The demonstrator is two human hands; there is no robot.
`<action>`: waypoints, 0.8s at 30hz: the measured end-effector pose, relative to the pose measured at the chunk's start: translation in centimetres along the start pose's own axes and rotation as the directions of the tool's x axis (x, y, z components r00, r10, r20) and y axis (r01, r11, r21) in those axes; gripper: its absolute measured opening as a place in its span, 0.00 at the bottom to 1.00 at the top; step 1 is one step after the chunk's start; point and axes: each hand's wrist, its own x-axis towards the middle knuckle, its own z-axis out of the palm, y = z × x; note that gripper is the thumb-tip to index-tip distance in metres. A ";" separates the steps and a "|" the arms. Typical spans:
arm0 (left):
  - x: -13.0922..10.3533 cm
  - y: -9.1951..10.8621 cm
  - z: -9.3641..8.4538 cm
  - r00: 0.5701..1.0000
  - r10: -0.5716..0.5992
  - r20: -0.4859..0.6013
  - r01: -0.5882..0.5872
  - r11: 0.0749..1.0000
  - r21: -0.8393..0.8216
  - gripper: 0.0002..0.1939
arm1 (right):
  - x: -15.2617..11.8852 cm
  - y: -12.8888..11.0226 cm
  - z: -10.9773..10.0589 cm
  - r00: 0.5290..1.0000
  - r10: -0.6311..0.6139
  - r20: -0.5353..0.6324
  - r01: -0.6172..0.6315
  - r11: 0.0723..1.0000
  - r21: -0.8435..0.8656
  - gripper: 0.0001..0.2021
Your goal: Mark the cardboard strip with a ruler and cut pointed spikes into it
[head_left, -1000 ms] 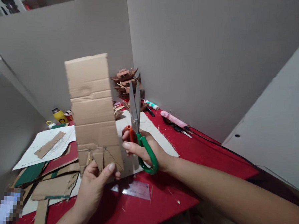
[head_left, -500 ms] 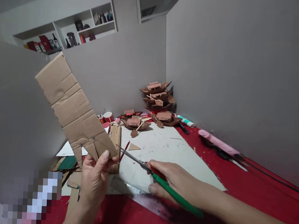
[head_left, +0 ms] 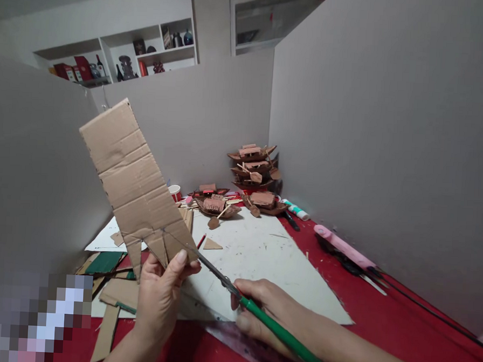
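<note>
A long creased piece of cardboard (head_left: pixel 136 181) is held up at the left, with notches cut along its lower end. My left hand (head_left: pixel 165 285) grips that lower end, thumb in front and fingers behind. Green-handled scissors (head_left: pixel 254 314) are in my right hand (head_left: pixel 275 312), their blades meeting the cardboard's lower right edge. Pencil lines run across the cardboard near the blades. Below and behind lies a white sheet (head_left: pixel 253 257) with a small cardboard triangle (head_left: pixel 213 244) and a dark red pencil (head_left: pixel 201 241) on it.
Model boats (head_left: pixel 252 165) are stacked at the back, with more boats (head_left: pixel 216 205) before them. A pink tool (head_left: pixel 345 246) with a cord lies right on the red table (head_left: pixel 383 323). Cardboard scraps (head_left: pixel 106 330) lie at lower left. A paper cup (head_left: pixel 175 192) stands behind.
The cardboard has shifted right and slightly down in view. The scissor blades now reach the cardboard's edge and look more closed. The whole view has tilted a little upward.
</note>
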 end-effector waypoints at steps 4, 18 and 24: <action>-0.1 0.1 0.7 1.000 0.002 -0.031 -0.002 1.000 0.002 0.18 | -0.1 -0.2 -0.3 0.999 -0.047 -0.024 0.046 0.998 -0.042 0.24; 1.0 -0.8 1.4 0.997 0.056 0.057 -0.062 0.993 0.103 0.14 | -0.3 -0.6 -1.0 0.996 -0.091 0.012 0.089 0.991 0.095 0.33; 1.2 -1.5 0.2 0.997 0.045 0.057 -0.052 0.991 0.125 0.15 | 0.0 -0.2 -0.7 0.994 -0.099 0.037 0.098 0.995 0.019 0.33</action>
